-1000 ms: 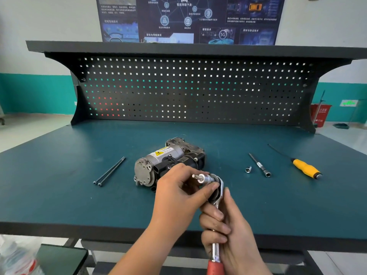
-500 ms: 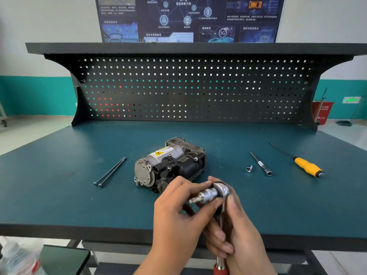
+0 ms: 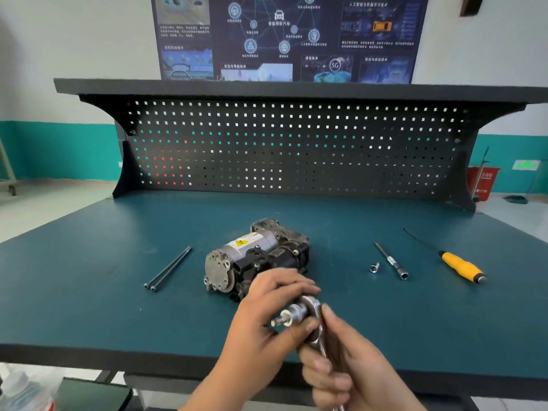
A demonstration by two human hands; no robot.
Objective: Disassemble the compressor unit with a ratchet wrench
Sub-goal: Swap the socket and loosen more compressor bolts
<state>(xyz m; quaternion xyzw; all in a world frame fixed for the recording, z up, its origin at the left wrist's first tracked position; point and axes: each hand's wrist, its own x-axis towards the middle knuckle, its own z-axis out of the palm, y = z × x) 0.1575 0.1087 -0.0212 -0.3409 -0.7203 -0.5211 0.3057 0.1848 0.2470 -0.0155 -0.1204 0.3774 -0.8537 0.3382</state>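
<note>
Now, I find the compressor (image 3: 258, 259) lying mid-desk (image 3: 89, 292), its long axis running near-left to far-right and its round end cap facing near-left. The wrench (image 3: 312, 305) is held over the desk's near edge, in front of the compressor. Its head is up, its handle runs down out of frame, and its bit (image 3: 289, 317) points left. The right hand (image 3: 350, 369) is wrapped round the handle. The left hand (image 3: 264, 324) pinches the bit between thumb and fingers and hides the compressor's near corner.

I count two bolts (image 3: 169, 268) side by side to the left. To the right lie one small fastener (image 3: 374, 267), one extension bar (image 3: 391, 261) and one screwdriver (image 3: 459, 264). One pegboard (image 3: 296, 149) stands behind.
</note>
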